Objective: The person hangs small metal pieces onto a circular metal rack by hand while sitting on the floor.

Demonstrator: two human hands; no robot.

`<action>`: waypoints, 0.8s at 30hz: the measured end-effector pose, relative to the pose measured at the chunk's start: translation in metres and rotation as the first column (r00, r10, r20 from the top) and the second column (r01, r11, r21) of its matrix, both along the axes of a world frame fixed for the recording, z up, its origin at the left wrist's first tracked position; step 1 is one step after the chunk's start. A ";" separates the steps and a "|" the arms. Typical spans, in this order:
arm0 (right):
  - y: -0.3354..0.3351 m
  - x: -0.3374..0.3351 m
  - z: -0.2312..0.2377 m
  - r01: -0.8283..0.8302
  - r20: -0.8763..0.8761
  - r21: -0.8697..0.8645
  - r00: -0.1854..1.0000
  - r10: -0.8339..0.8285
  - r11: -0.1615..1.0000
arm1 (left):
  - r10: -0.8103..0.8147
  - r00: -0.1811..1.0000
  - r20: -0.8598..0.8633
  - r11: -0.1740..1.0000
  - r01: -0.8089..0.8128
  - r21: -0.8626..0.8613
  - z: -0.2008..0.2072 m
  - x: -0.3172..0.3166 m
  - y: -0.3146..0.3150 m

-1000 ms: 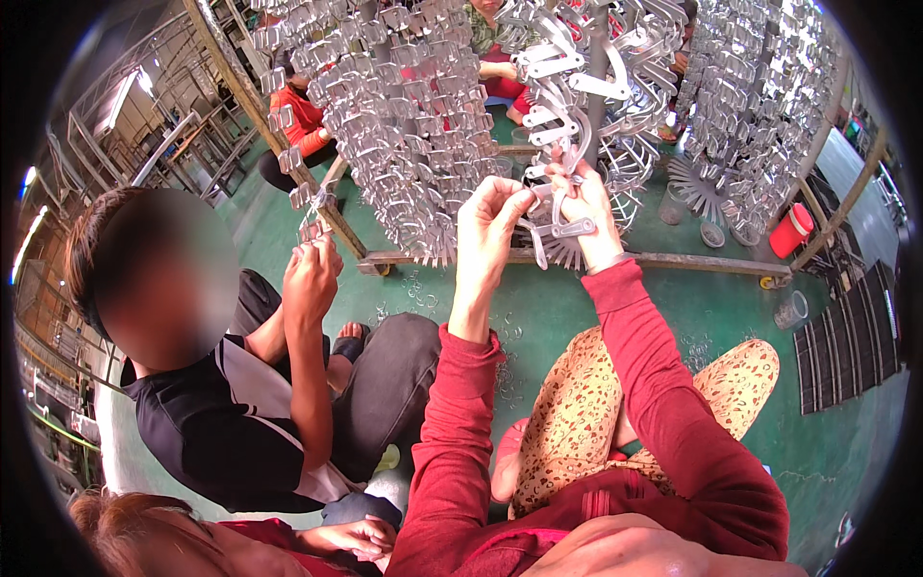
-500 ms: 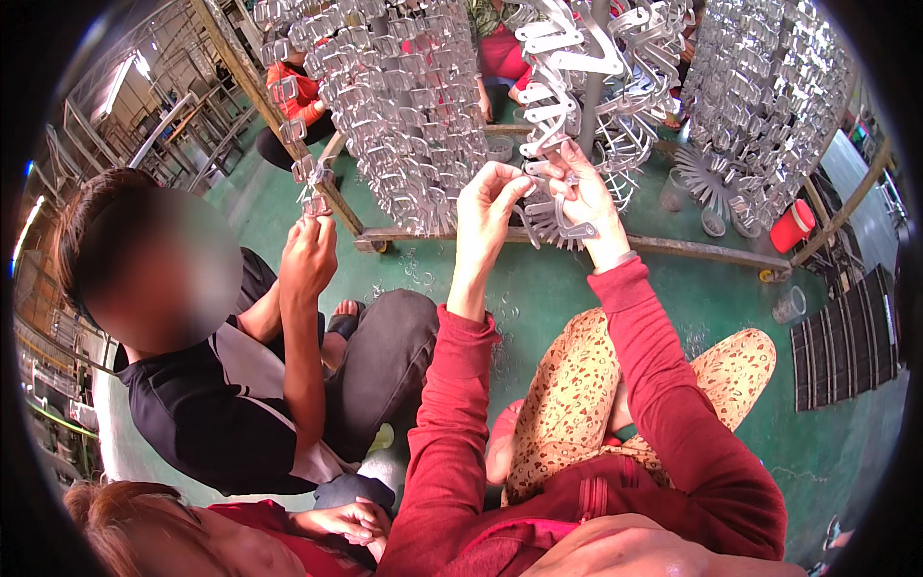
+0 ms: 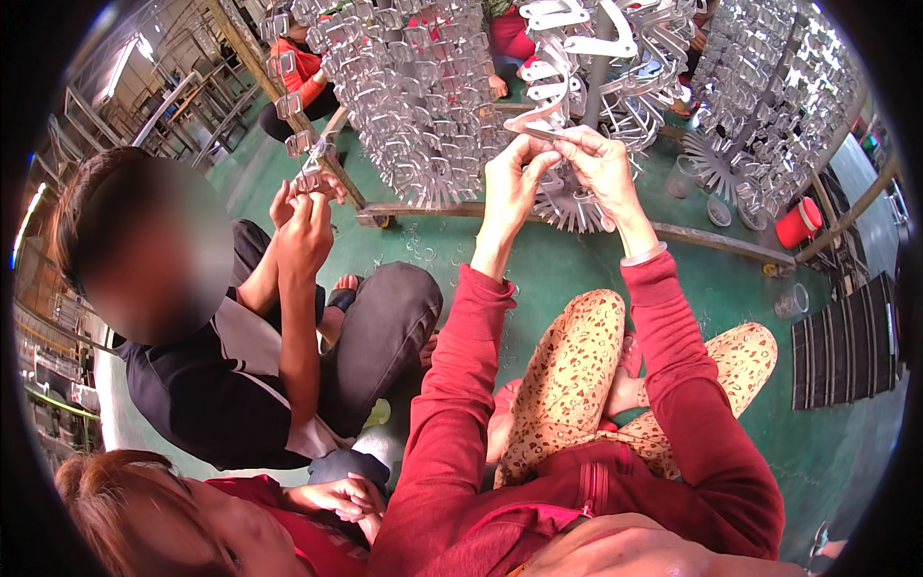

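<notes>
Both arms reach up and forward to a hanging strand of flat, angled silver metal pieces point(image 3: 553, 91) with rounded ends. My left hand point(image 3: 517, 181) pinches the lower end of the strand between thumb and fingers. Right beside it, my right hand point(image 3: 601, 173) is closed, its fingertips meeting the left ones on the same flat metal piece point(image 3: 541, 134). Fingers cover most of the contact, so how the piece joins the strand is hidden. Just below and behind the hands, a fan of thin silver metal pieces point(image 3: 569, 210) hangs from the rack.
Dense strands of silver square frames point(image 3: 404, 106) hang left; more metal parts point(image 3: 769, 115) hang right. A wheeled frame's rail point(image 3: 702, 240) crosses ahead. A person in black point(image 3: 207, 385) handles a strand at left; another sits lower left. A red container point(image 3: 798, 223) and black mat point(image 3: 846, 341) lie right.
My hands have come together at the strand's lower end. The loose curved piece that dangled beneath my right hand no longer shows there. The person at left has brought both hands to their strand.
</notes>
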State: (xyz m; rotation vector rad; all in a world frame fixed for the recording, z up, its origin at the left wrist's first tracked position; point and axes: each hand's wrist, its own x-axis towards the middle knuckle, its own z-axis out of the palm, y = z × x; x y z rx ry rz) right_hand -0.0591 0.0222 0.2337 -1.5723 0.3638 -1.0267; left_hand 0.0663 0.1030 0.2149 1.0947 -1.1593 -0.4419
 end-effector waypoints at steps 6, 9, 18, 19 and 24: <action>-0.004 -0.010 0.009 -0.002 -0.073 -0.109 0.997 -0.006 0.994 | 0.213 0.960 0.180 0.977 -0.203 -0.070 0.005 -0.016 -0.003; -0.008 -0.019 0.013 -0.038 -0.136 -0.110 0.990 0.023 0.993 | 0.247 0.949 0.198 0.968 -0.233 -0.089 0.003 -0.020 -0.007; 0.002 -0.035 0.013 -0.145 -0.119 0.056 0.981 0.151 0.988 | 0.334 0.854 0.399 0.942 -0.315 -0.116 -0.011 -0.019 -0.019; -0.002 -0.037 0.008 -0.124 -0.110 0.062 0.985 0.130 0.990 | 0.302 0.874 0.379 0.953 -0.292 -0.086 -0.013 -0.021 -0.020; -0.005 -0.042 -0.010 0.035 -0.139 0.088 0.990 -0.023 0.995 | 0.215 0.922 0.323 0.976 -0.211 -0.047 -0.019 -0.023 -0.023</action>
